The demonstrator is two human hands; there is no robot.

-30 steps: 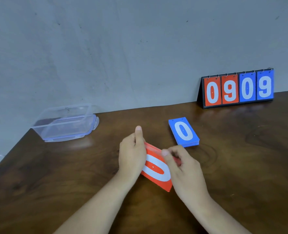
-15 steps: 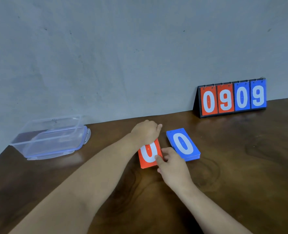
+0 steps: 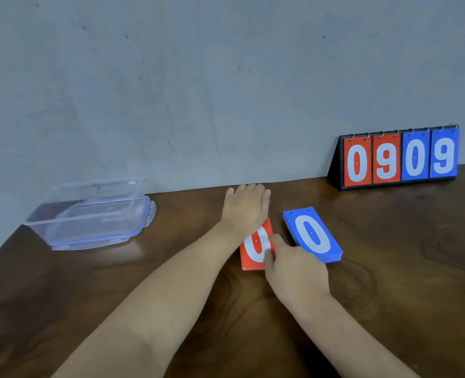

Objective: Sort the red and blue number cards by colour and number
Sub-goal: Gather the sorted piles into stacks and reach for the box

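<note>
1. Your clear plastic container [image 3: 89, 214] stands at the far left of the wooden table [image 3: 389, 268], by the wall. Through its walls you can make out nothing inside.
2. Your left hand [image 3: 247, 208] lies palm down, fingers spread flat, over the far end of the red card stack [image 3: 250, 257]. It presses rather than grasps. The hand and wrist hide the upper part of the white 0.
3. Your right hand [image 3: 294, 268] rests at the near right corner of the red stack, thumb and forefinger touching its edge. You cannot tell whether they pinch a card.
4. The blue card stack [image 3: 313, 236] lies just beside the red one, apart from it, 0 facing up, untouched.
5. The flip scoreboard [image 3: 400, 159] stands at the far right against the wall, reading red 0, red 9, blue 0, blue 9.
</note>
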